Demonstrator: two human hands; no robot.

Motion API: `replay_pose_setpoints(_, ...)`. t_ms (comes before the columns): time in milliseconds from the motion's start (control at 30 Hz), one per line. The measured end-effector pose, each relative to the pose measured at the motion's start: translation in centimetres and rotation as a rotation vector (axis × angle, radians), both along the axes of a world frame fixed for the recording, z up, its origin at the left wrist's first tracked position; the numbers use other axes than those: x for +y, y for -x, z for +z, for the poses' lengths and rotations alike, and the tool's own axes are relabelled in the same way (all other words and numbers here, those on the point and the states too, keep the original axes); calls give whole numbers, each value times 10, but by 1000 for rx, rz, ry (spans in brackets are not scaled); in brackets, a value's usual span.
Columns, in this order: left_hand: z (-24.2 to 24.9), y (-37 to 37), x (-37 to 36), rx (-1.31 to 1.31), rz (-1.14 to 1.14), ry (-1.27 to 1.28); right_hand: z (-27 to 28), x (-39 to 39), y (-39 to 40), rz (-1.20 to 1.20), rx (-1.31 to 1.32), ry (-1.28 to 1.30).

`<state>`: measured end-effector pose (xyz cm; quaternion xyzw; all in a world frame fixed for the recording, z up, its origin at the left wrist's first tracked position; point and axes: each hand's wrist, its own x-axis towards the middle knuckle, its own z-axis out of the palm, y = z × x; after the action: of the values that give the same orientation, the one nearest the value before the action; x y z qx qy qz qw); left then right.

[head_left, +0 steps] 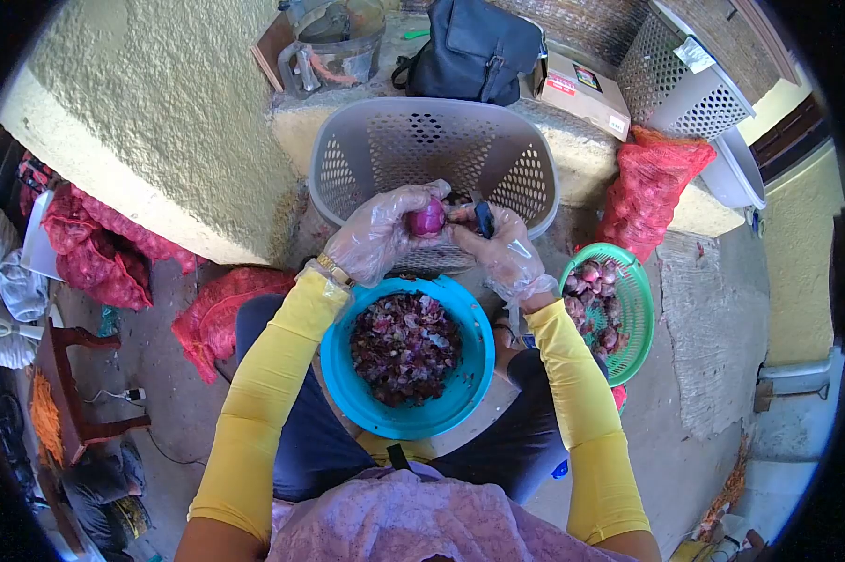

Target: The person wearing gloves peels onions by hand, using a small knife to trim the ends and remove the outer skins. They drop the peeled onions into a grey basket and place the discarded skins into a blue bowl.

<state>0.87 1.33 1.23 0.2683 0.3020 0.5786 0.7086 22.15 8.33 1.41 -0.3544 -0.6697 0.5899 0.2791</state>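
A peeled-looking purple onion [427,217] is held in my left hand [375,231], which wears a clear plastic glove. My right hand [505,251], gloved the same way, is closed around a small knife with a dark handle [484,219], close to the onion's right side. Both hands are over the front rim of a grey perforated basket [432,110]. Below them, between my legs, a blue basin [408,426] holds a heap of onion skins [405,348]. To the right, a green basket [639,314] contains several unpeeled onions [593,292].
Red mesh sacks [652,192] of onions stand at the right and at the left [221,314]. Behind the grey basket are a black bag [469,51], a cardboard box [583,92] and a clear bucket [343,56]. A wooden stool [80,389] lies at the left.
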Motion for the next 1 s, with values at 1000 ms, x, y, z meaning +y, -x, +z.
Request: replay_pose_setpoints(1000, 2, 13, 2, -25, 78, 35, 27, -9, -14, 472, -273, 76)
